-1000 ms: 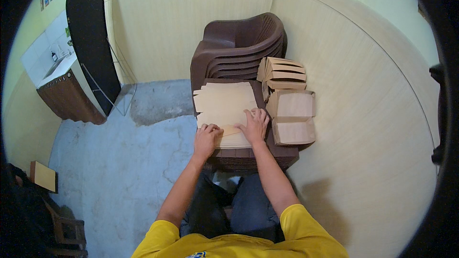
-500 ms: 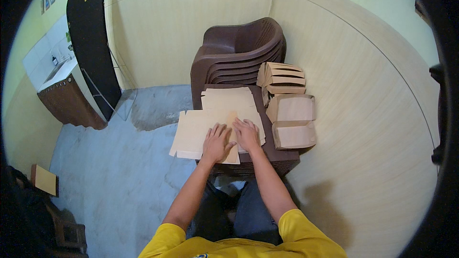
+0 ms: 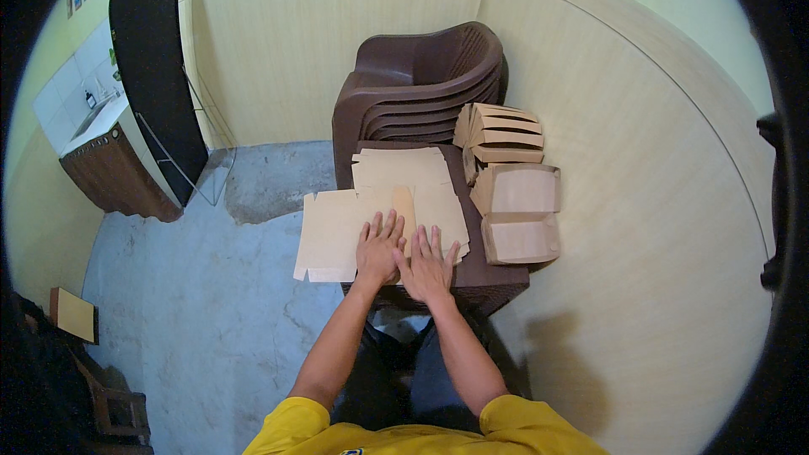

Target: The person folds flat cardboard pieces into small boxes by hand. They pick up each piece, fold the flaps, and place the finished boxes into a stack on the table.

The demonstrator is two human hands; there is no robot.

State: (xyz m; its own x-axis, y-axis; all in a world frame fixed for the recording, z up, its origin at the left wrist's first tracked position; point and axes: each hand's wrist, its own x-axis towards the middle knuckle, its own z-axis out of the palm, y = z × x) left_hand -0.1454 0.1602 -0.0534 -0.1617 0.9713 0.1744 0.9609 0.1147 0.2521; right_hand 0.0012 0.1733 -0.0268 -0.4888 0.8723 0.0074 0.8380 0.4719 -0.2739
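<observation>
A flat, die-cut cardboard box blank [image 3: 329, 227] lies on a brown plastic table [image 3: 476, 236] and overhangs its left side. More flat cardboard [image 3: 400, 168] lies at the table's far part, slots cut in its edges. My left hand [image 3: 378, 250] rests flat on the blank with fingers stretched forward. Beside it, my right hand [image 3: 427, 266] lies palm down with fingers spread, nearer the front edge. The thumbs almost meet. A darker tan strip of card [image 3: 404, 200] shows just beyond my fingers; its near part is hidden by my hands.
To the right stand an opened cardboard box [image 3: 522, 215] and a stack of folded boxes [image 3: 506, 131]. Stacked brown chairs [image 3: 421, 88] stand behind the table. At the left, an ironing board [image 3: 152, 76] leans near a sink counter [image 3: 114, 160].
My right hand has slid toward me along the cardboard, uncovering more of the tan strip. My left hand stays nearly in place, pressed flat. The view has shifted slightly.
</observation>
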